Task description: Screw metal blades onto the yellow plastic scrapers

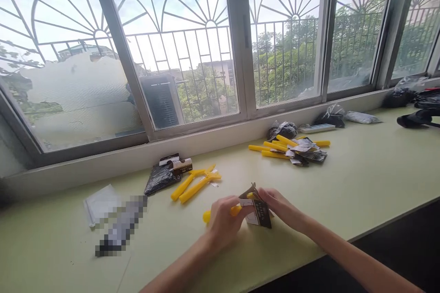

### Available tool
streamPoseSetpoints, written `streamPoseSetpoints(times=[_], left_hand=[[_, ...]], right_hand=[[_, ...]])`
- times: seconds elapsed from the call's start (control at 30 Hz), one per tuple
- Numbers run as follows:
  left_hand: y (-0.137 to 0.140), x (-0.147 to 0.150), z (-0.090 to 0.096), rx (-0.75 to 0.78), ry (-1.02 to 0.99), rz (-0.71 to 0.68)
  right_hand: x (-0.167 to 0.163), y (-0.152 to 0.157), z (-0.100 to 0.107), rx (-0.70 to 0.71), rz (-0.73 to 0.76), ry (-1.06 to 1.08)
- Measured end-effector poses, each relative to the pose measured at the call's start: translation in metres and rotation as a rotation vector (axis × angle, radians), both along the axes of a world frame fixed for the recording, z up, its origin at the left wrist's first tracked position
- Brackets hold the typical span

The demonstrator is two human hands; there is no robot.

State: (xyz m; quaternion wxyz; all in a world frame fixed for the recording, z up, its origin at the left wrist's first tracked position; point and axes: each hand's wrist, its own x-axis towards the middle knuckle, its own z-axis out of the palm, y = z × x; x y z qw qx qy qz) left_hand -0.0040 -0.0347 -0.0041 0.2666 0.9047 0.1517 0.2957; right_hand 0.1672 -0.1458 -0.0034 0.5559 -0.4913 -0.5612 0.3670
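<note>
My left hand is closed around a yellow plastic tool, whose rounded handle end sticks out on the left. The tool's other end goes into a black and white printed card sleeve. My right hand pinches the sleeve's upper right edge, its thumb and fingers against the card. How far the tool reaches inside the sleeve is hidden. Just beyond my left hand lie two more yellow tools with forked heads.
Farther back on the pale green table is a pile of yellow tools with card sleeves. A black plastic packet, a clear bag and a blurred-out item lie on the left. Bagged items line the window sill.
</note>
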Motion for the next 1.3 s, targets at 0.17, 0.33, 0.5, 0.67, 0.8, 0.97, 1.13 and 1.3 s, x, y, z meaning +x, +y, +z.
streamPoseSetpoints(times=[0.17, 0.33, 0.5, 0.67, 0.8, 0.97, 1.13, 1.3], left_hand=[[0.003, -0.002, -0.005, -0.021, -0.127, -0.104], [0.01, -0.003, -0.005, -0.085, -0.199, -0.16], [0.018, -0.007, -0.004, -0.11, -0.214, -0.102], [0.015, -0.007, -0.001, -0.157, -0.193, -0.131], [0.017, -0.001, 0.002, -0.192, -0.202, -0.117], [0.014, -0.003, 0.014, -0.075, -0.088, -0.077], [-0.001, -0.007, 0.027, -0.153, -0.056, -0.139], [0.001, -0.006, 0.034, -0.267, -0.027, -0.154]], right_hand=[[0.006, -0.007, -0.003, 0.013, -0.022, -0.126], [0.011, -0.012, -0.014, 0.074, -0.137, -0.332], [0.015, -0.013, -0.021, 0.24, -0.338, -0.565], [0.018, -0.016, -0.022, 0.325, -0.448, -0.585], [0.014, -0.015, -0.021, 0.233, -0.458, -0.39], [-0.001, -0.006, -0.018, 0.227, -0.385, -0.421], [-0.021, -0.004, -0.011, 0.267, -0.392, -0.471], [-0.021, -0.011, -0.004, 0.227, -0.422, -0.451]])
